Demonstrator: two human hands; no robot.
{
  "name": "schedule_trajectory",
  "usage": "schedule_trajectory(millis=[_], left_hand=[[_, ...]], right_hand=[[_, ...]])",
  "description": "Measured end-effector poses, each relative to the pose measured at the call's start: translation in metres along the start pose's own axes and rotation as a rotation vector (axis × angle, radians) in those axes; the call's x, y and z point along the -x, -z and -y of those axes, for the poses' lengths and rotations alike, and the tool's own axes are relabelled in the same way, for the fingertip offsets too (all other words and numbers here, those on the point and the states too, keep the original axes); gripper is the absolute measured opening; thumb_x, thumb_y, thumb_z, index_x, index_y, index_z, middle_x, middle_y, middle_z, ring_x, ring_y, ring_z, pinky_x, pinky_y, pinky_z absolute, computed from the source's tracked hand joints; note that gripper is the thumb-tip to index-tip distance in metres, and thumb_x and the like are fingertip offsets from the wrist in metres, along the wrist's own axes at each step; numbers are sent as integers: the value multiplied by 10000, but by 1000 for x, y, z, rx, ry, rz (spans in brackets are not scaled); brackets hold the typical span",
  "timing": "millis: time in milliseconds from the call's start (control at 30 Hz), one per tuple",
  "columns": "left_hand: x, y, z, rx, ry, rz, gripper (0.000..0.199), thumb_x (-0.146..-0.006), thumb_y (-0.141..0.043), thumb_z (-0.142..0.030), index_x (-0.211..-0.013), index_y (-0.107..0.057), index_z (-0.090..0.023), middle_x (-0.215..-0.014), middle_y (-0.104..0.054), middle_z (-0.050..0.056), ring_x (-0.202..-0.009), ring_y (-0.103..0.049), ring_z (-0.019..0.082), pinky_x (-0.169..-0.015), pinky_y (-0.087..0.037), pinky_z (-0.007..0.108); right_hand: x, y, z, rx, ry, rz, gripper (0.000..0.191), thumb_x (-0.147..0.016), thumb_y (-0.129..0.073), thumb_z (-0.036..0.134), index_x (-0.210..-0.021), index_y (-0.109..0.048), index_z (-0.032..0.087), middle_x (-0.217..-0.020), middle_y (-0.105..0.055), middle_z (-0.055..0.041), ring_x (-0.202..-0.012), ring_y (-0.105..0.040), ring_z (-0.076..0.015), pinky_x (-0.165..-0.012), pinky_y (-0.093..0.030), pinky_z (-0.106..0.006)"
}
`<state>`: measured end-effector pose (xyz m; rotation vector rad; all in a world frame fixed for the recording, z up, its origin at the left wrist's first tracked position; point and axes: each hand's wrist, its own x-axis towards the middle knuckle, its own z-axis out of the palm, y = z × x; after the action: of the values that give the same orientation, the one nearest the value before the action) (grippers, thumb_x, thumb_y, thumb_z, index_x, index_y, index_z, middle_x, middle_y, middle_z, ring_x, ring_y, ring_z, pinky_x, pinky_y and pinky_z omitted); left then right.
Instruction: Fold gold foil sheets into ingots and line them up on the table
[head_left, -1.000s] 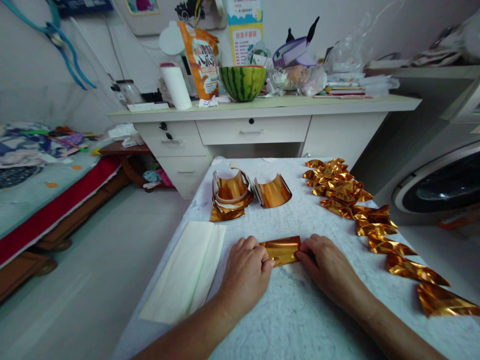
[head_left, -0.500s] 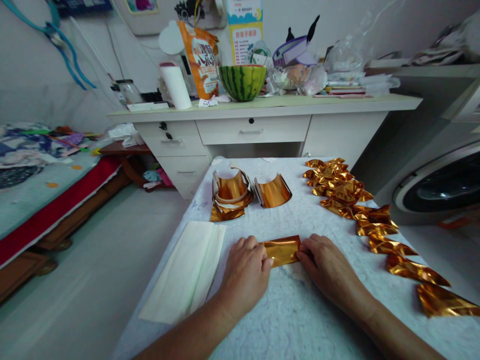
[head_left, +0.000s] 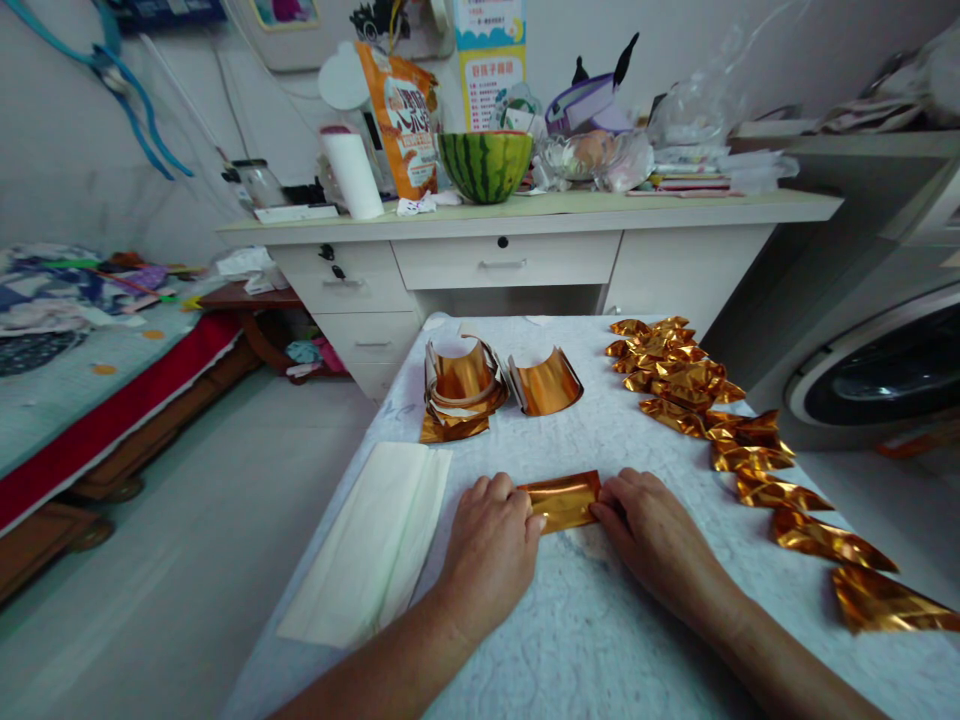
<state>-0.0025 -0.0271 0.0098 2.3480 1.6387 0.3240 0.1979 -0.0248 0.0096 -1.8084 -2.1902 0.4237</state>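
Note:
A strip of shiny gold foil [head_left: 566, 502] lies low over the cloth-covered table, between my two hands. My left hand [head_left: 496, 535] is closed on its left end, thumb toward the foil. At the right end my right hand [head_left: 645, 525] pinches the foil's edge. Beyond them stand a curled stack of gold foil sheets [head_left: 463, 385] and a separate curved foil piece [head_left: 547, 382]. Folded white paper [head_left: 367, 545] lies left of my left hand. Several twisted gold foil pieces [head_left: 765, 488] form a row along the right side.
The table [head_left: 585, 650] has a pale cloth. Behind it a white desk [head_left: 517, 215] bears a watermelon half [head_left: 486, 165], an orange bag [head_left: 405, 125] and a white roll [head_left: 352, 172]. A washing machine [head_left: 885, 350] stands at the right, a bed [head_left: 97, 390] at the left.

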Motion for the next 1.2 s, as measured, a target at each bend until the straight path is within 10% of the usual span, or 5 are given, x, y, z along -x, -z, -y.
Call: schedule_trajectory(millis=[1200], left_hand=[[3,-2,1,59,-2,-30,117,-866,-501,-109,-917,-511,-215,-955,-543,30,-906,-504,217,-807,-395,352]], right_hand=[[2,-7,0,13,-35,-76,47,-888,-524,195,-842,-523,186,-795,-579,-57,-738,-520,-214,-650,-358,-303]])
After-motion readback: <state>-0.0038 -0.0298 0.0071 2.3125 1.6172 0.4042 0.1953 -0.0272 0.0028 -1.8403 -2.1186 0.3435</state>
